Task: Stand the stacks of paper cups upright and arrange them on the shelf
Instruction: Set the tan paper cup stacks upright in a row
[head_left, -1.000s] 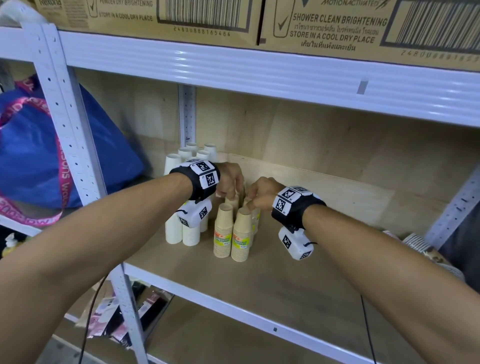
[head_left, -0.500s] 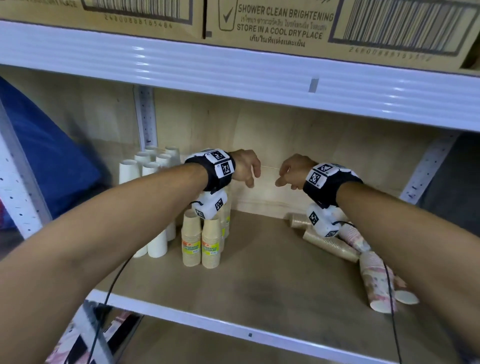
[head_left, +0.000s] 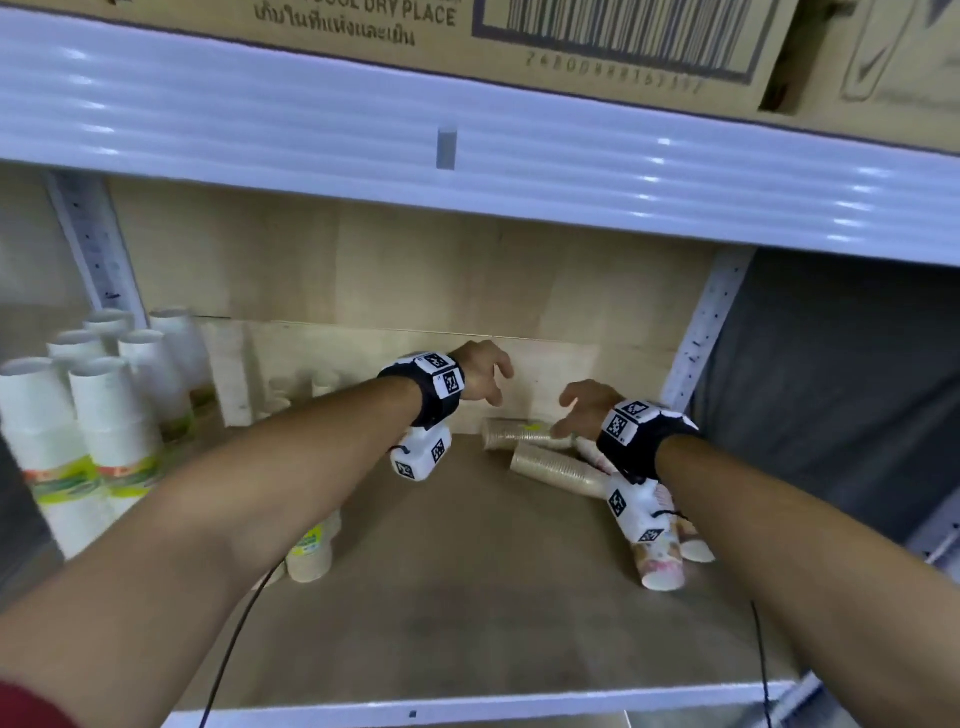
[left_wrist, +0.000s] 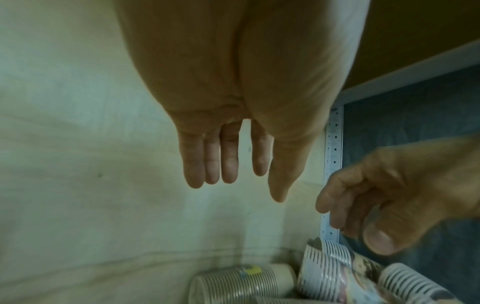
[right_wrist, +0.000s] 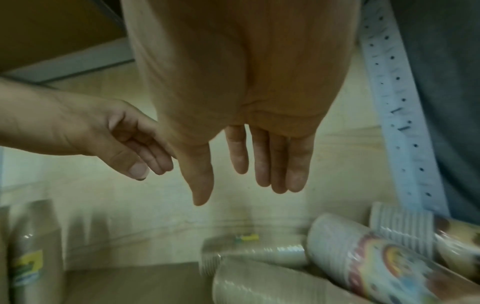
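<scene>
Both hands empty, out over the back right corner of the shelf (head_left: 467, 613). My left hand (head_left: 485, 371) is spread, fingers (left_wrist: 228, 158) straight and loose, hanging in the air above the fallen cups, touching nothing. My right hand (head_left: 587, 408) is also loose, fingers (right_wrist: 262, 158) extended downward with small gaps, holding nothing; from the head view its fingertips sit just over the rear brown cup stack (head_left: 524, 434), can't tell if there's contact. That stack lies on its side against the back panel (head_left: 363, 358). A second brown stack (head_left: 561, 470) lies on its side just in front of it, angled toward the right. Patterned cup stacks (head_left: 660, 561) also lie on their sides by the right post (head_left: 701, 332), partly hidden under my right wrist. On the left side, white cup stacks (head_left: 109, 415) stand upright in a cluster near the back left, and brown cup stacks with yellow-green labels (head_left: 311, 551) stand upright beside them, mostly hidden by my left forearm. Cardboard boxes (head_left: 597, 36) sit on the shelf above. Wrist views are motion-blurred.
</scene>
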